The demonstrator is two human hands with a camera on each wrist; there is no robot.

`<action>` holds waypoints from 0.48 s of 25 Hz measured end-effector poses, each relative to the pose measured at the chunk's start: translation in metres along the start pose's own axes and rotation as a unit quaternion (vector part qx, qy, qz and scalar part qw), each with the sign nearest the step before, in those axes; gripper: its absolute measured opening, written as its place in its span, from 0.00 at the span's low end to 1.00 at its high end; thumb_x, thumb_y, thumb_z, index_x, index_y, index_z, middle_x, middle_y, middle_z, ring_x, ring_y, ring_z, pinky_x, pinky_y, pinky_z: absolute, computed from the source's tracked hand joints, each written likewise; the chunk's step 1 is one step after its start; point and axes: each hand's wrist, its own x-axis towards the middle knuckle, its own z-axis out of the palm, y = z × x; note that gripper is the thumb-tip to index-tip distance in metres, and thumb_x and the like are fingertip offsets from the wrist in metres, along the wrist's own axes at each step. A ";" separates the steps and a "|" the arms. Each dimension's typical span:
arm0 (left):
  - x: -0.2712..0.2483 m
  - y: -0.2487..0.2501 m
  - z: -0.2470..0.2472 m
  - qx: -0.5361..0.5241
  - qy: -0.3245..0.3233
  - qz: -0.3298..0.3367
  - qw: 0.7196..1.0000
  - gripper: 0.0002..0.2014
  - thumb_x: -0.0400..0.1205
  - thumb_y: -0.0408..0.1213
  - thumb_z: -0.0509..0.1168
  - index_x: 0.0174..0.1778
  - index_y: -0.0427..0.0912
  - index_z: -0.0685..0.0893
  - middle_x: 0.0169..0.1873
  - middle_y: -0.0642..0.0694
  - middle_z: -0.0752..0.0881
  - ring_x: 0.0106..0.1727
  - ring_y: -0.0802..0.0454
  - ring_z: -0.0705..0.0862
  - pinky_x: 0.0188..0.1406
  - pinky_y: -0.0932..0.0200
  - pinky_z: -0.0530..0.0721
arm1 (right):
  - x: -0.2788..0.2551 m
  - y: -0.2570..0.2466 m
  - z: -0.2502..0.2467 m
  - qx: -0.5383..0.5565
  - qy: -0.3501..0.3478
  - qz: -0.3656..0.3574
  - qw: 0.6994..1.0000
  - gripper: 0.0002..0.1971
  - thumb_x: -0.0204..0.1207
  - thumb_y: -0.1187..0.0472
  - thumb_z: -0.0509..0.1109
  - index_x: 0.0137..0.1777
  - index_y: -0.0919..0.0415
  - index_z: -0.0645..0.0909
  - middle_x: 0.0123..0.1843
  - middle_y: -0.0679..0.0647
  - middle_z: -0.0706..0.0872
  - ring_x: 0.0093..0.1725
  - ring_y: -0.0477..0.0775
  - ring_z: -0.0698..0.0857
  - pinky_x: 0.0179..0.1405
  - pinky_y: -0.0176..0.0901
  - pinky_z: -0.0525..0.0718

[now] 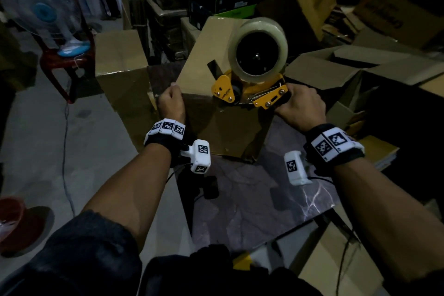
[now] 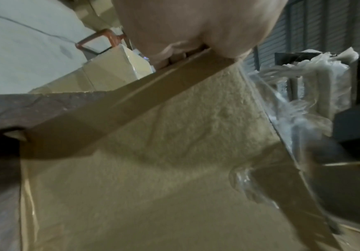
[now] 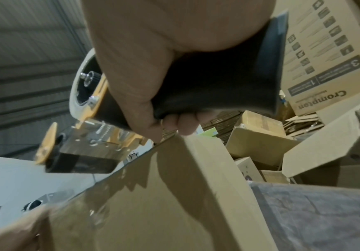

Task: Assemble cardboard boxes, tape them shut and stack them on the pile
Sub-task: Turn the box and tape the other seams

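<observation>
You stand in a dim storeroom crowded with cartons, at a marble-patterned bench [image 1: 252, 190] carrying the cardboard box [image 1: 225, 127]. Your left hand [image 1: 171, 101] grips its near-left corner; your right hand [image 1: 301, 108] clasps the tape dispenser [image 1: 249, 84] on the near top edge, roll upright, nose pointing left. The seam itself is hidden.

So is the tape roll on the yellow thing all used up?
No, the clear tape roll on the yellow tape dispenser still looks thick around its black hub, in the head view.
</observation>
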 end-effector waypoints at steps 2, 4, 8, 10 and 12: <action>0.002 -0.001 0.001 0.004 0.013 0.005 1.000 0.21 0.88 0.40 0.55 0.28 0.39 0.75 0.26 0.45 0.73 0.29 0.54 0.70 0.31 0.60 0.63 | 0.007 0.005 -0.004 0.006 -0.005 -0.008 1.000 0.13 0.73 0.46 0.77 0.46 0.52 0.82 0.46 0.51 0.87 0.48 0.58 0.84 0.46 0.51 0.78; 0.007 -0.005 0.000 0.021 0.021 0.018 0.999 0.21 0.88 0.40 0.55 0.29 0.38 0.74 0.27 0.43 0.73 0.31 0.52 0.70 0.34 0.60 0.64 | 0.013 0.010 -0.009 0.013 -0.007 -0.020 1.000 0.13 0.73 0.44 0.76 0.42 0.51 0.80 0.42 0.50 0.86 0.44 0.56 0.82 0.43 0.49 0.75; 0.010 -0.010 0.001 0.021 0.024 0.022 0.999 0.20 0.88 0.43 0.55 0.31 0.38 0.76 0.29 0.42 0.74 0.36 0.50 0.72 0.35 0.58 0.67 | 0.021 0.030 -0.023 0.010 -0.006 -0.017 1.000 0.17 0.73 0.44 0.75 0.32 0.49 0.73 0.39 0.51 0.85 0.45 0.62 0.85 0.41 0.49 0.75; 0.009 -0.010 -0.001 0.019 0.030 0.030 0.999 0.19 0.88 0.43 0.55 0.34 0.37 0.78 0.30 0.40 0.75 0.36 0.50 0.72 0.32 0.59 0.67 | 0.020 0.047 -0.034 0.009 0.005 0.013 1.000 0.17 0.72 0.46 0.76 0.31 0.51 0.74 0.39 0.51 0.84 0.47 0.65 0.85 0.42 0.50 0.77; 0.005 -0.007 0.000 0.022 0.036 0.034 0.999 0.18 0.88 0.43 0.54 0.38 0.36 0.79 0.30 0.43 0.75 0.33 0.53 0.72 0.29 0.61 0.68 | 0.016 0.071 -0.046 0.010 0.016 0.049 0.999 0.15 0.70 0.48 0.78 0.31 0.53 0.76 0.39 0.52 0.84 0.48 0.66 0.86 0.44 0.53 0.81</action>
